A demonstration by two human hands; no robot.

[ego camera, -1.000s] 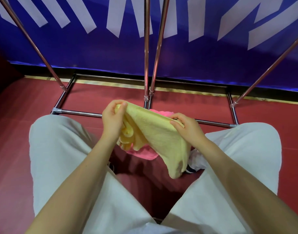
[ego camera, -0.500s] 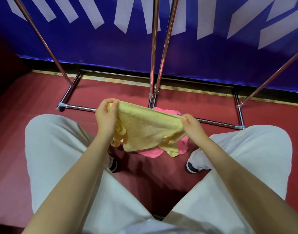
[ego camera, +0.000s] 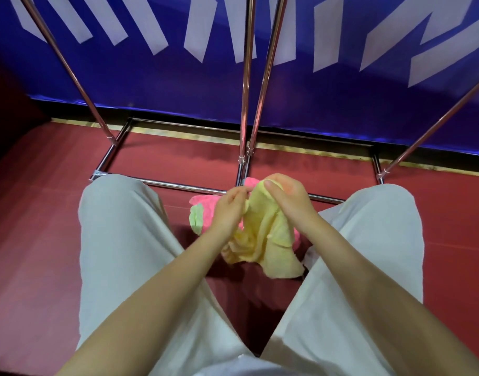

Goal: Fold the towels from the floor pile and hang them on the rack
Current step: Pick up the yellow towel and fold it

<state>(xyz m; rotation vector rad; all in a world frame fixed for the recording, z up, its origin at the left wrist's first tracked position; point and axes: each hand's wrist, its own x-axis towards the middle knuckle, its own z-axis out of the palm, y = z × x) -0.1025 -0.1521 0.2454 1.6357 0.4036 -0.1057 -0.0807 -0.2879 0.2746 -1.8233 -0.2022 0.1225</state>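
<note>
A yellow towel (ego camera: 270, 240) hangs bunched between my knees, held up by both hands. My left hand (ego camera: 228, 210) pinches its upper left edge. My right hand (ego camera: 290, 199) grips the top fold close beside the left. Under it on the red floor lies a pink towel (ego camera: 205, 204) with a light green towel (ego camera: 196, 219) at its left side. The metal rack (ego camera: 245, 90) rises just beyond the pile, its base bars on the floor.
My knees in pale trousers flank the pile left and right. A white shoe (ego camera: 310, 253) shows beside the right knee. A blue banner wall (ego camera: 341, 109) stands behind the rack. Slanted rack poles (ego camera: 70, 66) rise at left and right.
My hands have come together from holding the yellow towel stretched wide. The towel now hangs folded and bunched below them, and the green towel on the floor shows.
</note>
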